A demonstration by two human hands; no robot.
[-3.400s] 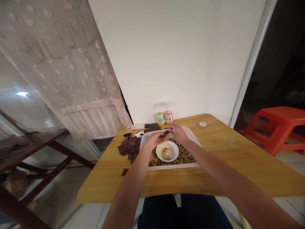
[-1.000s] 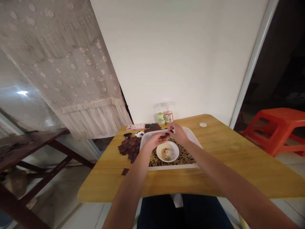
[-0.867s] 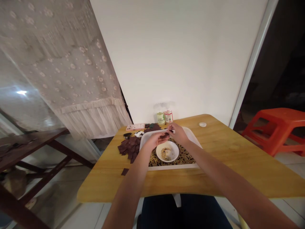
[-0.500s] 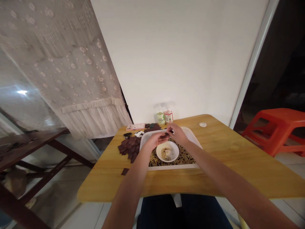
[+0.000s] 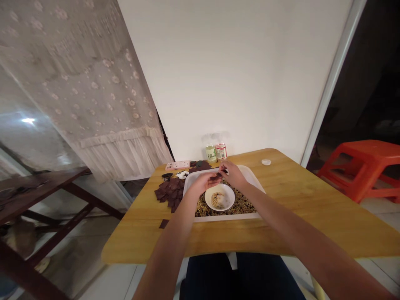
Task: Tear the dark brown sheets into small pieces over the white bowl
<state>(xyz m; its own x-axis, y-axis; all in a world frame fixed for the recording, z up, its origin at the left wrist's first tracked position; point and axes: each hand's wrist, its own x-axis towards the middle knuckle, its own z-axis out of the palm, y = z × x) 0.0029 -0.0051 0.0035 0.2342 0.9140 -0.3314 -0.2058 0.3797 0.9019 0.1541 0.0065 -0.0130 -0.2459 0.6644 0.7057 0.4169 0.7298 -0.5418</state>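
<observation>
My left hand (image 5: 203, 182) and my right hand (image 5: 233, 173) meet over the far part of a white tray (image 5: 254, 178). Between their fingertips is a small dark brown piece (image 5: 218, 175), partly hidden, in the same colour as the flat squares to the left. Both hands are closed on it. Just below them a white bowl (image 5: 227, 203) rests in the tray, with small pale round beads or beans (image 5: 215, 200) inside. Many mixed dark and pale ones (image 5: 245, 204) cover the tray around the bowl.
Left of the tray lies a heap of dark brown squares (image 5: 170, 191), with one loose square (image 5: 163, 224) nearer me. A pink case (image 5: 177, 165), two labelled containers (image 5: 215, 153) and a clear lid (image 5: 266, 162) sit farther back. An orange stool (image 5: 359, 166) stands right of the wooden table (image 5: 296, 200).
Both hands stay in nearly the same place, with the fingers shifting slightly around the brown piece. The bowl and tray have not moved.
</observation>
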